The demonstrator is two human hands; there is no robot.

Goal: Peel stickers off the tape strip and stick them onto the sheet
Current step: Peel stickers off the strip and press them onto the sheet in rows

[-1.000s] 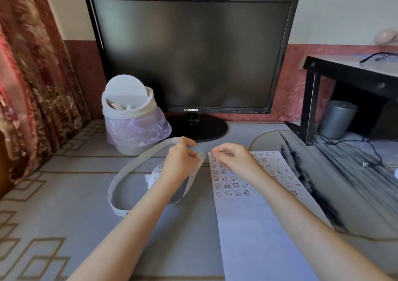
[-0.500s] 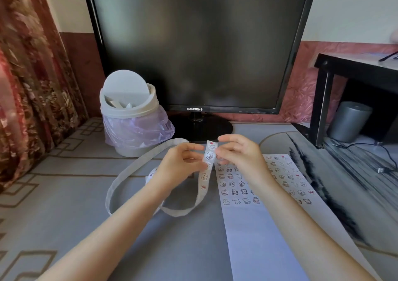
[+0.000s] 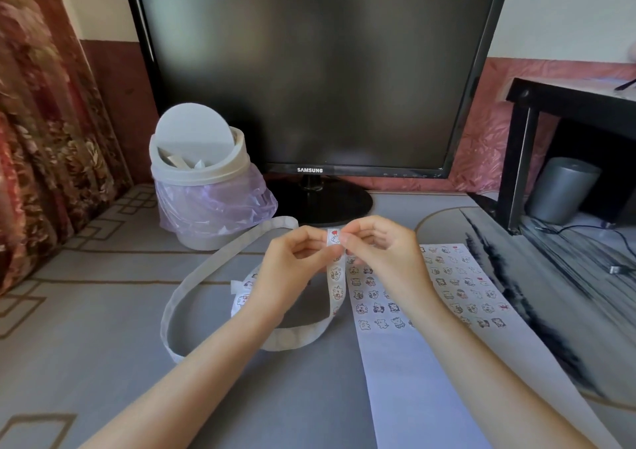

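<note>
The right hand [image 3: 382, 255] is being raised off the sheet [image 3: 413, 373] to meet the left hand [image 3: 292, 266]. The tape strip [image 3: 335, 276] is being pinched upright above the table [image 3: 103, 345] by curled left fingers [image 3: 311, 242], so its top sticker [image 3: 334, 236] is being nipped for peeling by the right thumb and forefinger.

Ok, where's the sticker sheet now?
Head view, right of centre: the sheet lies flat on the table beneath the right hand, the tape strip looping to its left.

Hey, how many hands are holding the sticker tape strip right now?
2. The left hand grips the tape strip just left of its raised end. The right hand pinches that end from the right, above the sheet's upper left corner.
</note>
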